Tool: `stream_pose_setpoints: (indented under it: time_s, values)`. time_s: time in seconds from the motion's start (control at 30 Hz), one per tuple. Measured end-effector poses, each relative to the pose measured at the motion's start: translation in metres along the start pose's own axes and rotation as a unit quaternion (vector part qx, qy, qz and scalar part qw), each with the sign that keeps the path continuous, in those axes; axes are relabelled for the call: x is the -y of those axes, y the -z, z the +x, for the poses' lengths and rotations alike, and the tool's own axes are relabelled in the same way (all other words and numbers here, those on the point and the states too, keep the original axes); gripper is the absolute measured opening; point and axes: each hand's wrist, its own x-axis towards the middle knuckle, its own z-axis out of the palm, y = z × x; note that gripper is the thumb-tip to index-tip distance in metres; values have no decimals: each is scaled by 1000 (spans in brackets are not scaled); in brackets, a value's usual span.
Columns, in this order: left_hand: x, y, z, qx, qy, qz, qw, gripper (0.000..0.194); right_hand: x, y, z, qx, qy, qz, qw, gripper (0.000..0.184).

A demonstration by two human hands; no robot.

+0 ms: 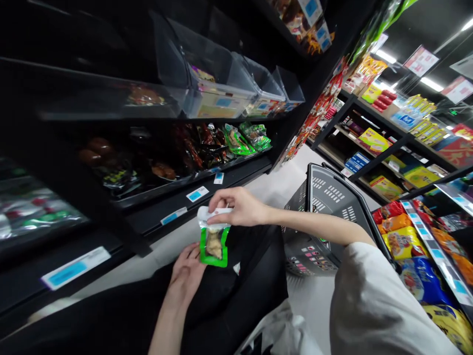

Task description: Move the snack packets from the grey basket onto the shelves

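My right hand [240, 206] pinches the white top of a small snack packet [214, 244] between thumb and fingers. The packet hangs upright, with a bright green border and a clear window showing pale brown food. Just below and to its left is my left hand [187, 270], fingers loosely stretched and partly behind the packet's edge. I cannot tell whether it touches the packet. Both hands are above my dark-clothed legs, in front of a low black shelf [244, 165].
A grey shopping basket [332, 192] stands on the floor to the right. Green snack packs [236, 140] lie on the lower shelf, under clear plastic bins [221, 101]. Colourful bagged snacks [404, 241] fill a rack at the far right. Price tags [197, 194] line the shelf edge.
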Motion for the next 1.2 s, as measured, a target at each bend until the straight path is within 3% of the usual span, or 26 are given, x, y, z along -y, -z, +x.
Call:
stream_pose_setpoints:
  time_s: [0.1,0.2,0.3,0.4,0.67,0.9,1.03,1.2]
  values:
    - [7,7,4,-45,17,60,997,61,1,4,16,38,28,-61,997,22]
    - [16,9,9,-75,28,88,993,56,9,12,20,155,66,-105,980,15]
    - [21,7,13,-98,0,94,991,53,14,14,21,260,66,-69,961,3]
    - [20,3,14,-110,-31,92,989,54,9,12,24,302,38,-8,952,7]
    - [10,1,10,-136,-77,92,983,52,-9,0,27,247,59,127,959,9]
    - [17,4,10,-168,-126,144,967,50,-13,-10,22,182,-27,227,956,17]
    - [16,3,11,-174,-115,143,968,50,-15,-11,21,121,-66,259,956,14]
    - [14,-2,10,-161,-116,151,968,45,-16,-10,21,103,-68,258,958,14]
